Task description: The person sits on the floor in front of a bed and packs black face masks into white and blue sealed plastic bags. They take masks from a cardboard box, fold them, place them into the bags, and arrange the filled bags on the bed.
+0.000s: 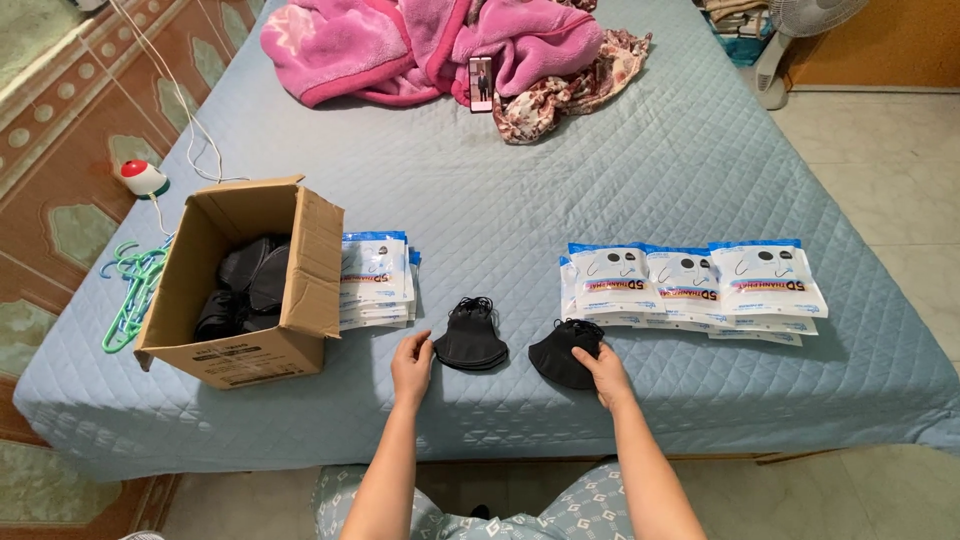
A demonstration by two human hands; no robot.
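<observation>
Two small stacks of black face masks lie on the blue quilted bed near its front edge. My left hand [411, 366] rests flat beside the left stack of black masks [470, 338], fingertips touching its edge. My right hand [603, 371] lies on the lower right edge of the right stack of black masks [562, 352], fingers on it. Neither stack is lifted. Behind the left stack sits a pile of white and blue mask packets [375, 280]. A row of overlapping white and blue mask packets [690, 285] lies behind the right stack.
An open cardboard box [300, 300] with more black masks inside stands at the left. Green hangers [130, 290] and a red and white device [141, 177] lie further left. Pink blankets [420, 45] and a phone [481, 83] are at the far end. A fan [790, 40] stands on the floor.
</observation>
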